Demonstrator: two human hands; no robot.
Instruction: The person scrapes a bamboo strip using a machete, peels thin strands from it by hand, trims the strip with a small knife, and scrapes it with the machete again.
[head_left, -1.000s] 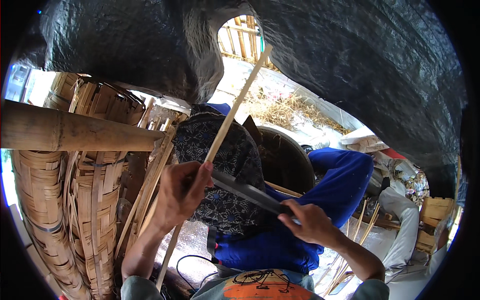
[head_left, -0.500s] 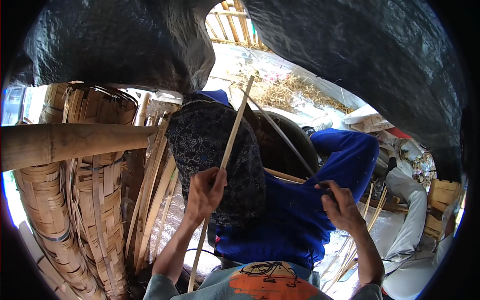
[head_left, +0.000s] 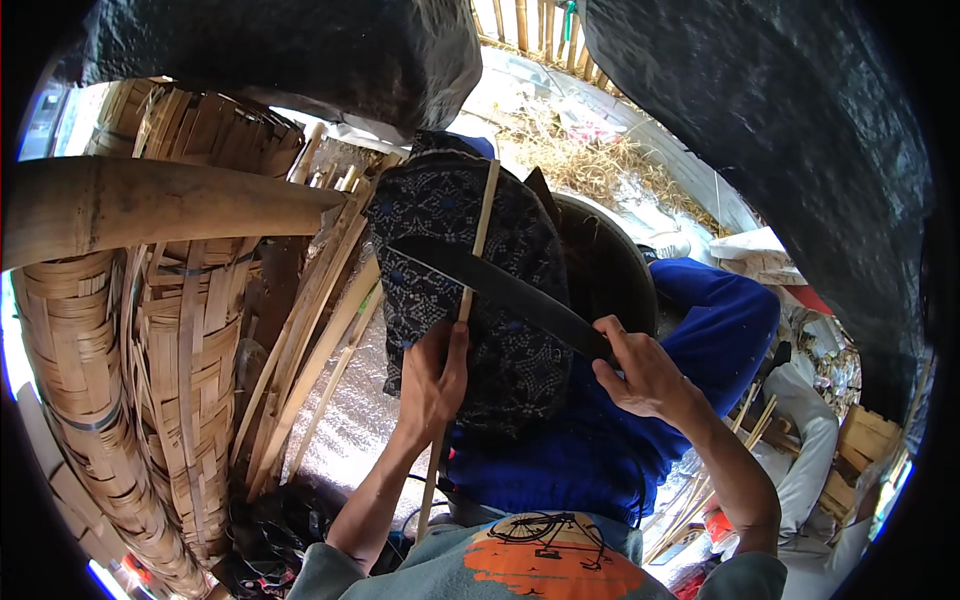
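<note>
My left hand (head_left: 436, 378) is closed round a thin bamboo strip (head_left: 484, 220), which runs upright over a dark patterned cloth (head_left: 520, 345) spread on my left leg. The strip's lower end passes down beside my forearm. In my right hand (head_left: 643, 372) is the handle of a long dark-bladed knife (head_left: 520, 298). Its blade reaches up and left, crossing the strip just above my left fist. Whether the edge bites into the strip I cannot tell. My right leg, in blue trousers (head_left: 715, 310), is bent out to the right.
Tall woven bamboo baskets (head_left: 80, 370) stand at the left, with a thick bamboo pole (head_left: 170, 205) across them. Bamboo slats (head_left: 320, 330) lean beside the cloth. Black sheeting (head_left: 760, 110) hangs overhead. Dry shavings (head_left: 600, 170) lie ahead; thin strips (head_left: 690, 525) lie at the right.
The knife has swung from the strip's right side to lie across it, flat and broad in view. My left hand is lower on the view, and my head view has shifted.
</note>
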